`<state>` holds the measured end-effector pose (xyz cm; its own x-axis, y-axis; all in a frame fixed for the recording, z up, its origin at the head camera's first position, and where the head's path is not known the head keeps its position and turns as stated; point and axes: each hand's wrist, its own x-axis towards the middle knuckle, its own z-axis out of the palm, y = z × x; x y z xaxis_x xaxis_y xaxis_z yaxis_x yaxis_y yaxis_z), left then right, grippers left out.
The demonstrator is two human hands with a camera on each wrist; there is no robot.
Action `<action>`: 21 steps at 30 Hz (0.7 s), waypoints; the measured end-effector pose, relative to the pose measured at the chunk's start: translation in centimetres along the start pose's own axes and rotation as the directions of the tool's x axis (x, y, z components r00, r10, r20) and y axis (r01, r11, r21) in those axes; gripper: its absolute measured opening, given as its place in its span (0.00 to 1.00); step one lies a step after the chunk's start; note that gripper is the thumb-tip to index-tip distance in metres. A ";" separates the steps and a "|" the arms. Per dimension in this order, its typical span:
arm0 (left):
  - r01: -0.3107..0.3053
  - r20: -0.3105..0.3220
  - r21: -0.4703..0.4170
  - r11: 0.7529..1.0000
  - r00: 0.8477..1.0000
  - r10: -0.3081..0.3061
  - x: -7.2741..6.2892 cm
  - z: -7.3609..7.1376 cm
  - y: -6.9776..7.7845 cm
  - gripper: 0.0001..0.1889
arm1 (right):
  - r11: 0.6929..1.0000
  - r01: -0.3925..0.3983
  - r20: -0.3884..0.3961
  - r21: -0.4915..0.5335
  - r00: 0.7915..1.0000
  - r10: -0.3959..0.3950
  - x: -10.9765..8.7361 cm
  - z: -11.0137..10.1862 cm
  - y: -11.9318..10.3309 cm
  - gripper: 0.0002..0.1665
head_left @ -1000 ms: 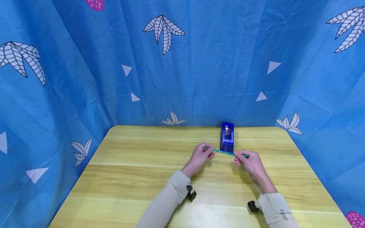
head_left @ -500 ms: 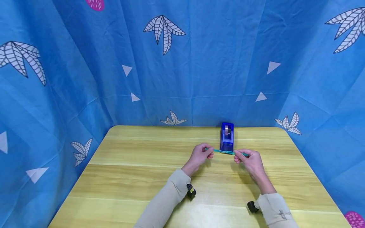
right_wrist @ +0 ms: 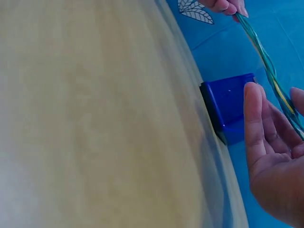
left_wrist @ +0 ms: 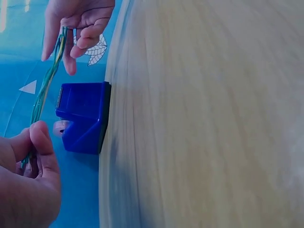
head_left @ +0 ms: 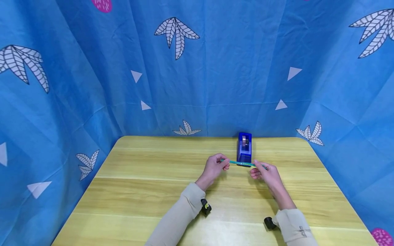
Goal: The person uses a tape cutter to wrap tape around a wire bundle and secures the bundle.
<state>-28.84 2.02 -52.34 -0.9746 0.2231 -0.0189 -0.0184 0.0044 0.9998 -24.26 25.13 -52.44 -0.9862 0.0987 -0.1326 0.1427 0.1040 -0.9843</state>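
Note:
A twisted bundle of thin green and yellow strands point(head_left: 240, 163) stretches between both hands, above the table. My left hand point(head_left: 214, 168) pinches its left end between thumb and curled fingers. At the other end my right hand point(head_left: 269, 175) has its thumb and fingers spread apart; the right wrist view shows the strands point(right_wrist: 267, 61) running between thumb and fingers toward the palm. Just behind the bundle stands a blue tape dispenser point(head_left: 245, 147), its lower front edge overlapped by the strands in the head view. The left wrist view shows its tape roll point(left_wrist: 60, 127).
The wooden table point(head_left: 147, 191) reaches back to a blue patterned curtain point(head_left: 234, 68), which also hangs along both sides. Small black cameras sit at the left cuff point(head_left: 206, 207) and the right cuff point(head_left: 270, 223).
My right hand has loosened from its pinch, its thumb lifting and fingers spreading. My left hand keeps its hold almost in place. The tape dispenser stays where it was.

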 end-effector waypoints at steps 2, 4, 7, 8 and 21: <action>-0.006 0.002 -0.002 1.000 1.000 0.006 0.1 -0.1 0.0 0.04 | 1.000 -0.019 0.009 -0.007 1.000 0.019 0.1 0.0 -0.2 0.30; -0.010 0.006 -0.010 1.000 1.000 0.010 0.1 -0.1 0.0 0.04 | 0.999 -0.032 0.014 -0.010 0.999 0.032 0.1 -0.1 -0.3 0.29; -0.018 0.011 -0.017 1.000 1.000 0.018 0.1 -0.1 0.0 0.04 | 0.999 -0.032 0.012 0.000 0.999 0.032 0.2 -0.2 -0.4 0.28; -0.021 0.011 -0.020 1.000 1.000 0.021 0.1 0.0 0.0 0.04 | 1.000 -0.031 0.009 0.008 0.999 0.031 0.3 -0.2 -0.4 0.27; -0.039 0.027 -0.001 0.999 0.999 0.039 0.1 0.0 -0.1 0.04 | 0.999 -0.001 0.006 0.042 1.000 0.001 0.5 -0.5 0.0 0.18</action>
<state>-28.93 2.00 -52.41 -0.9683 0.2491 0.0197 0.0190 -0.0050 0.9998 -24.76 25.71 -52.42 -0.9866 0.0932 -0.1337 0.1398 0.0624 -0.9882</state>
